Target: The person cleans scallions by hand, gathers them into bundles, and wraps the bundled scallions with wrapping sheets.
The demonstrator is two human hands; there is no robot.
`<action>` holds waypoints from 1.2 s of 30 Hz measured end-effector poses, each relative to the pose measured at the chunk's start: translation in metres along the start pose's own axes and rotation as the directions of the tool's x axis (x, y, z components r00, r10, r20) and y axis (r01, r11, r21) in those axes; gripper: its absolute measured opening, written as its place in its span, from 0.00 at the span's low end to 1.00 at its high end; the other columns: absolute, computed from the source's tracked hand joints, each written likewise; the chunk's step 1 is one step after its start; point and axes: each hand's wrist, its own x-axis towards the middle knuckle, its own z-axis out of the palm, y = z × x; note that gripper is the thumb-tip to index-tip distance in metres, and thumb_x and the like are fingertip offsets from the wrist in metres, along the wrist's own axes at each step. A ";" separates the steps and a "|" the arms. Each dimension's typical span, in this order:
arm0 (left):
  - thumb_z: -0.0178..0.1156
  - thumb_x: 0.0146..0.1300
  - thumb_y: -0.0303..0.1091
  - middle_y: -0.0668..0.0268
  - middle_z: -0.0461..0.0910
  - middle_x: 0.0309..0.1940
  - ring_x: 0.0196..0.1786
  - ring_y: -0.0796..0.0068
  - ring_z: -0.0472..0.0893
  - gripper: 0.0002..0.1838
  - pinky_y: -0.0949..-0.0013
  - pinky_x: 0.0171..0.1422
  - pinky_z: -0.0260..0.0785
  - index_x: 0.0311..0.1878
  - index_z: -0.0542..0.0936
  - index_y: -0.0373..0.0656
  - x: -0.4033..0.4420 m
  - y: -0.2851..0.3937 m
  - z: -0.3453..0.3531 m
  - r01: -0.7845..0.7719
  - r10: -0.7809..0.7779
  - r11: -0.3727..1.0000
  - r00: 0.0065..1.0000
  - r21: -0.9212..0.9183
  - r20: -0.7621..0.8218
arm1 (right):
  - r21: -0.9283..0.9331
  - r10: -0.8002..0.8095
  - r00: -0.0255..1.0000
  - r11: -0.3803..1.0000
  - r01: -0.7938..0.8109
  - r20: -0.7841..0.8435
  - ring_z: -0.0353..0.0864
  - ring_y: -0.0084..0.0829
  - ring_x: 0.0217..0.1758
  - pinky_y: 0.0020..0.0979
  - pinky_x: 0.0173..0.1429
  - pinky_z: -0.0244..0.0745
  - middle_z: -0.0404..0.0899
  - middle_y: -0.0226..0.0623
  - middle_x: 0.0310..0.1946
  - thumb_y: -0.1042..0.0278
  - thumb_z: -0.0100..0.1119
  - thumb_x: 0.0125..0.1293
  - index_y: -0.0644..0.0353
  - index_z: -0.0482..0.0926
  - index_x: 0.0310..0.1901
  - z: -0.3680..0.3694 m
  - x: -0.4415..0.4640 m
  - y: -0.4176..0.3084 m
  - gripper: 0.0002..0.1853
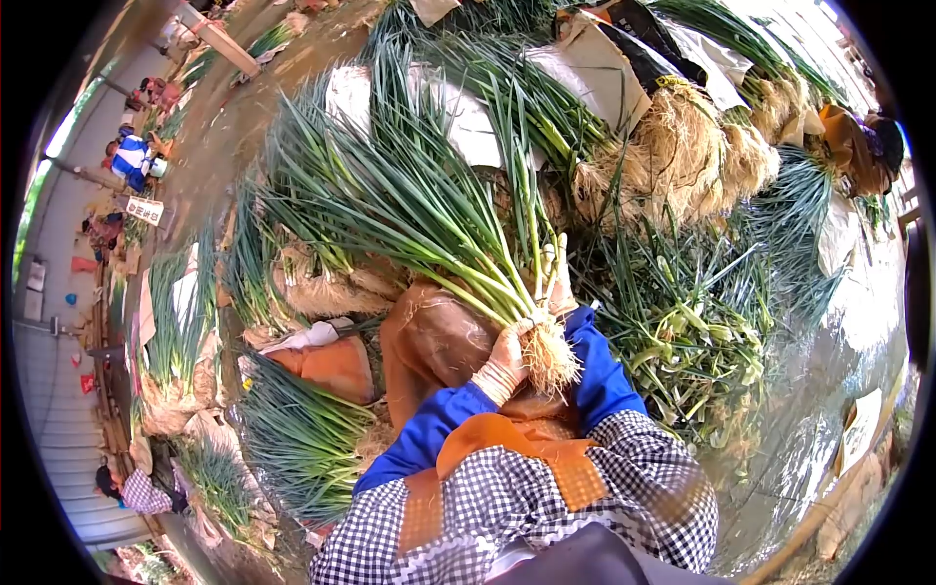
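A bunch of green onions (468, 263) fans up and to the left, its pale roots (551, 359) hanging over my lap. My left hand (504, 363) is closed around the white stalks just above those roots. On the right side of the same bunch, my right hand (559, 286) is closed on a few upright stalks, with its fingers partly hidden behind them. Both forearms are in blue sleeves. My knees, in a brown apron (444, 327), lie under the bunch.
Loose leaves and trimmings (692, 341) are heaped to my right. Large root-ended bundles (673, 146) lie ahead, partly under pale sacks. More onions (297, 439) lie at my left beside an orange cloth (327, 369). Wet floor shows at right; other people (132, 159) sit far left.
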 end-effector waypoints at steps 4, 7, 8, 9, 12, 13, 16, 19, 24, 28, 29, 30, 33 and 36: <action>0.55 0.59 0.32 0.57 0.79 0.35 0.37 0.62 0.78 0.14 0.63 0.46 0.72 0.46 0.75 0.34 -0.004 0.001 0.005 -0.018 0.020 0.999 0.998 0.035 -0.058 | -0.011 0.093 0.946 0.995 -0.094 0.311 0.67 0.25 0.19 0.25 0.24 0.65 0.67 0.23 0.16 0.40 0.47 0.65 0.46 0.72 0.26 -0.046 0.005 0.003 0.20; 0.56 0.59 0.31 0.58 0.79 0.37 0.39 0.63 0.78 0.16 0.62 0.47 0.72 0.48 0.74 0.34 0.000 0.000 -0.003 0.017 -0.017 1.000 1.000 0.021 -0.012 | -0.128 0.115 0.993 0.985 -0.114 0.001 0.72 0.24 0.24 0.26 0.27 0.69 0.73 0.27 0.23 0.49 0.48 0.67 0.49 0.74 0.36 -0.026 -0.050 -0.002 0.13; 0.56 0.58 0.30 0.59 0.79 0.38 0.39 0.63 0.78 0.16 0.62 0.47 0.72 0.49 0.74 0.34 -0.001 0.001 0.001 0.024 -0.024 1.000 0.999 0.018 -0.023 | -0.263 0.091 0.994 0.959 -0.103 -0.059 0.74 0.25 0.28 0.26 0.31 0.72 0.75 0.31 0.28 0.55 0.49 0.68 0.50 0.75 0.45 -0.008 -0.077 -0.002 0.11; 0.55 0.58 0.30 0.58 0.78 0.38 0.40 0.62 0.79 0.16 0.62 0.48 0.72 0.49 0.73 0.34 -0.004 0.000 0.011 -0.014 0.015 1.000 1.000 0.021 -0.026 | -0.172 0.161 0.987 0.972 -0.159 0.002 0.75 0.24 0.35 0.26 0.39 0.74 0.77 0.31 0.34 0.56 0.50 0.67 0.52 0.74 0.50 -0.025 -0.073 -0.005 0.14; 0.55 0.59 0.28 0.60 0.79 0.37 0.39 0.68 0.79 0.13 0.66 0.48 0.73 0.47 0.75 0.34 -0.009 0.003 0.008 -0.023 0.020 0.998 0.998 0.059 0.058 | -0.999 0.112 0.993 -0.031 -0.029 -0.032 0.77 0.25 0.31 0.27 0.37 0.73 0.79 0.29 0.29 0.49 0.53 0.64 0.58 0.81 0.33 -0.051 -0.093 -0.033 0.19; 0.55 0.59 0.28 0.60 0.79 0.36 0.39 0.67 0.79 0.13 0.66 0.47 0.73 0.46 0.75 0.34 -0.011 0.004 0.013 -0.033 0.030 0.998 0.998 0.062 0.051 | -0.833 0.066 0.996 -0.553 -0.017 -0.064 0.79 0.30 0.33 0.32 0.39 0.74 0.80 0.33 0.30 0.49 0.54 0.63 0.58 0.80 0.35 -0.064 -0.093 -0.050 0.18; 0.55 0.60 0.29 0.60 0.79 0.35 0.37 0.67 0.79 0.13 0.66 0.46 0.73 0.46 0.75 0.34 -0.010 0.003 0.020 -0.034 0.034 0.998 0.999 0.062 0.003 | -0.845 -0.320 0.929 -0.535 -0.016 0.185 0.80 0.43 0.38 0.38 0.44 0.73 0.81 0.41 0.31 0.49 0.53 0.61 0.58 0.80 0.38 -0.064 -0.088 -0.071 0.19; 0.55 0.60 0.28 0.60 0.79 0.35 0.38 0.67 0.79 0.12 0.66 0.47 0.73 0.46 0.74 0.35 -0.009 0.000 0.015 -0.024 0.027 0.996 0.999 0.087 -0.030 | -0.907 -0.418 0.888 -0.420 -0.003 0.191 0.79 0.45 0.36 0.38 0.42 0.73 0.80 0.45 0.28 0.41 0.55 0.57 0.56 0.79 0.37 0.011 -0.069 -0.065 0.23; 0.55 0.59 0.28 0.58 0.79 0.37 0.40 0.66 0.79 0.14 0.64 0.50 0.72 0.48 0.74 0.34 -0.002 -0.002 0.004 -0.097 0.109 0.979 0.993 0.179 -0.055 | -0.583 -0.203 0.917 -0.812 0.038 0.343 0.80 0.46 0.32 0.43 0.37 0.74 0.80 0.44 0.25 0.46 0.51 0.60 0.55 0.79 0.28 0.028 -0.044 -0.046 0.19; 0.55 0.59 0.28 0.60 0.79 0.38 0.41 0.67 0.79 0.14 0.65 0.51 0.72 0.48 0.74 0.33 -0.007 -0.001 0.012 -0.069 0.092 0.975 0.991 0.212 -0.100 | -0.782 -0.025 0.933 -0.555 0.285 0.358 0.75 0.26 0.18 0.32 0.24 0.69 0.72 0.35 0.13 0.55 0.56 0.62 0.60 0.75 0.20 0.021 -0.102 -0.054 0.19; 0.55 0.59 0.28 0.60 0.79 0.38 0.41 0.67 0.79 0.15 0.65 0.51 0.72 0.49 0.74 0.34 -0.007 -0.003 0.013 -0.094 0.115 0.975 0.989 0.202 -0.096 | -0.896 0.051 0.970 -0.373 0.240 0.239 0.73 0.22 0.18 0.30 0.23 0.67 0.70 0.31 0.13 0.56 0.56 0.61 0.61 0.75 0.20 0.023 -0.124 -0.066 0.18; 0.55 0.59 0.27 0.60 0.79 0.38 0.41 0.67 0.78 0.15 0.66 0.51 0.72 0.50 0.73 0.34 -0.008 -0.003 0.014 -0.121 0.141 0.974 0.986 0.193 -0.091 | -0.970 0.149 0.980 -0.182 0.160 0.134 0.70 0.18 0.17 0.27 0.21 0.64 0.69 0.27 0.13 0.57 0.56 0.61 0.62 0.75 0.20 0.026 -0.147 -0.081 0.18; 0.54 0.59 0.27 0.60 0.78 0.38 0.42 0.67 0.78 0.16 0.65 0.51 0.72 0.51 0.73 0.35 -0.009 0.000 0.015 -0.102 0.099 0.987 0.995 0.120 0.027 | -0.994 -0.061 0.998 0.114 -0.008 -0.015 0.76 0.20 0.24 0.23 0.28 0.70 0.74 0.26 0.18 0.57 0.59 0.59 0.61 0.78 0.26 0.004 -0.194 -0.140 0.15; 0.56 0.57 0.27 0.62 0.77 0.34 0.38 0.67 0.77 0.13 0.65 0.48 0.72 0.47 0.73 0.37 -0.020 0.003 0.036 -0.041 0.043 0.991 0.999 0.127 -0.014 | -0.710 -0.213 0.973 -0.670 -0.216 -0.094 0.81 0.33 0.36 0.32 0.40 0.75 0.79 0.35 0.28 0.48 0.59 0.58 0.60 0.79 0.33 -0.034 -0.166 -0.153 0.20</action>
